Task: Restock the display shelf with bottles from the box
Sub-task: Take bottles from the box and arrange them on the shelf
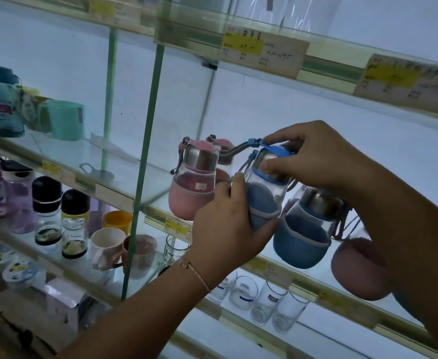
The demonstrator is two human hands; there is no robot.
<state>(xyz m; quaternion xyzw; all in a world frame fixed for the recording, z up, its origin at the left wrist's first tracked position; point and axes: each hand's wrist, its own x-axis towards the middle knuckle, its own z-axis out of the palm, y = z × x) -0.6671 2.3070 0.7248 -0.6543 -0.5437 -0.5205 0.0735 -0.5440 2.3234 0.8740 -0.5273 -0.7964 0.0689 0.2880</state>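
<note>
I hold a small glass bottle with a blue sleeve and blue cap (262, 200) tilted above the glass display shelf (155, 185). My left hand (228, 224) grips its padded base from below. My right hand (311, 159) pinches the steel neck and cap. On the shelf stand two pink-sleeved bottles (194, 182) to the left, a second blue-sleeved bottle (306, 234) to the right, and another pink one (358, 268) partly hidden behind my right forearm. The box is out of view.
A green upright post (145, 156) divides the shelving. Left bays hold teal cups (65, 120), black-capped bottles (57, 211) and mugs (109, 247). Clear drinking glasses (264, 299) fill the shelf below. Price labels (262, 51) line the shelf edges.
</note>
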